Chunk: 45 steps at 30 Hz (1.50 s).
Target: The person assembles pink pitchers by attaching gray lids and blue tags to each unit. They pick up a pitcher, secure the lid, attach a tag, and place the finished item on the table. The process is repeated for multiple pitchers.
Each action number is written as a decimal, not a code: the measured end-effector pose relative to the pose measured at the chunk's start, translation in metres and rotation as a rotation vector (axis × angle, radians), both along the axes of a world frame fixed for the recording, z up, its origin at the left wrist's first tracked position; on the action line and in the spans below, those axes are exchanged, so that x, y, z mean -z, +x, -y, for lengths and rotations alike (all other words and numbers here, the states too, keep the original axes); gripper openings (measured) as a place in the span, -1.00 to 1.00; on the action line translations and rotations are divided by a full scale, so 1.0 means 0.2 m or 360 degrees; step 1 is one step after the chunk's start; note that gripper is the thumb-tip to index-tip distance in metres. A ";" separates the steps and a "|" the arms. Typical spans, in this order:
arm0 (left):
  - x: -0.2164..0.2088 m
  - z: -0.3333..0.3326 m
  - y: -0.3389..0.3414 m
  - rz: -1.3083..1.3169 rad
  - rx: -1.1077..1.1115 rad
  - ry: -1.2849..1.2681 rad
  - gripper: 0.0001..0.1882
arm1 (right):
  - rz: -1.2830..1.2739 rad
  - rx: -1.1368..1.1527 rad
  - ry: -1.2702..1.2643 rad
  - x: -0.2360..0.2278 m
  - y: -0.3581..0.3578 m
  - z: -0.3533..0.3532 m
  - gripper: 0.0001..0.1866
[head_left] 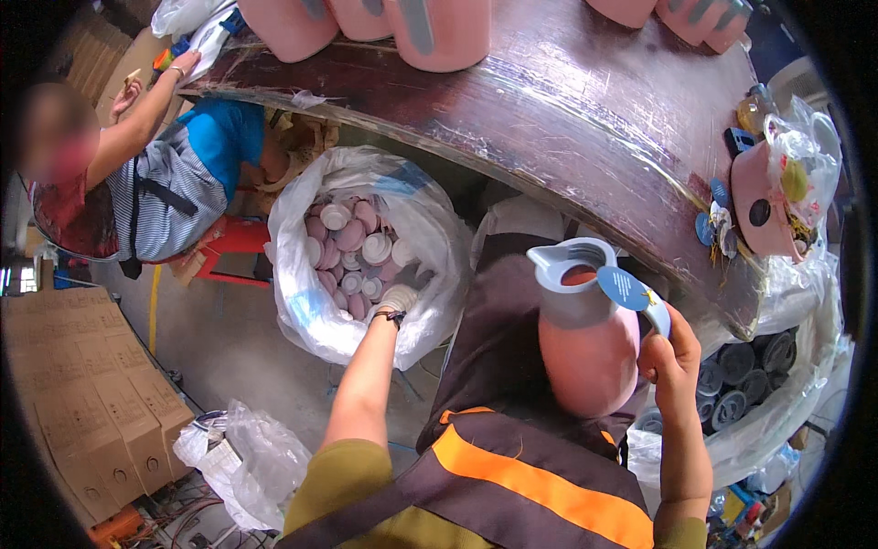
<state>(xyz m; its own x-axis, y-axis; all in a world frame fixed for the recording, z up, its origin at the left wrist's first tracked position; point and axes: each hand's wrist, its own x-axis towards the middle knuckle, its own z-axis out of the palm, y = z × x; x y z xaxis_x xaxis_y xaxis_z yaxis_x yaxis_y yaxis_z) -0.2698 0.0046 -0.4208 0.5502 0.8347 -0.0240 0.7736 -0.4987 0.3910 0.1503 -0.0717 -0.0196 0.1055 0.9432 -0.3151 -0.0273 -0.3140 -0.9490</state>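
My right hand (670, 352) is closed around the handle of a pink jug (588, 361) with a grey collar and spout. The jug stands upright over my lap, its top uncovered and a reddish inside showing. A round blue tag (626, 288) hangs by the handle. Off to the left, my left hand (400, 297), in a whitish glove with grey fingertips, reaches into a large plastic-lined bag (302, 306). Its fingers look stretched out over pink and white lids (350, 236); nothing is clearly held in them.
Several pink jugs (445, 37) stand on the worn dark table (567, 110) ahead. A pink container (764, 201) with tags sits at its right end. Black round parts (732, 384) fill a bag at right. Cartons (87, 384) and a seated co-worker (165, 192) are left.
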 end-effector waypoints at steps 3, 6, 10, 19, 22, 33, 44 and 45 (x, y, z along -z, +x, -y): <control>-0.01 0.07 -0.05 0.0406 -0.0852 -0.0543 -0.52 | 0.0064 0.0102 0.0050 0.05 0.10 0.11 -0.43; -0.10 0.17 -0.09 0.0170 -0.1105 -0.0747 -0.48 | 0.0062 0.0271 -0.0015 0.10 0.13 0.17 -0.44; -0.10 0.20 -0.02 0.0092 -0.1161 -0.0852 -0.41 | -0.0003 0.0184 -0.0022 0.11 0.11 0.15 -0.44; -0.83 -0.12 0.07 -0.0499 -0.1477 0.0020 -0.19 | 0.0162 -0.0135 0.0071 0.05 0.12 0.09 -0.52; -1.47 -0.28 0.15 0.0952 -0.1044 0.0075 -0.31 | 0.0251 -0.0321 0.0287 0.04 0.10 0.06 -0.53; -2.03 -0.09 0.97 0.0977 0.0140 -0.0559 -0.16 | 0.1209 -0.0488 0.1239 -0.10 0.05 0.06 -0.51; -2.13 -0.10 1.10 0.1035 0.0843 -0.0605 -0.16 | 0.0342 -0.0221 0.0549 -0.10 0.37 0.14 -0.56; -2.16 -0.10 1.09 0.0980 0.0924 -0.0731 -0.15 | 0.0260 -0.0215 0.0488 -0.10 0.38 0.15 -0.54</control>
<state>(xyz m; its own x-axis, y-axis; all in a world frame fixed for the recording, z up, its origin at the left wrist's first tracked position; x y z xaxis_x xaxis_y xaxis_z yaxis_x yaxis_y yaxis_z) -0.0522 0.0247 0.0110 0.9000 0.4092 0.1503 0.0481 -0.4360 0.8987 0.2262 -0.1021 0.0011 -0.0006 1.0000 -0.0054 0.1544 -0.0052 -0.9880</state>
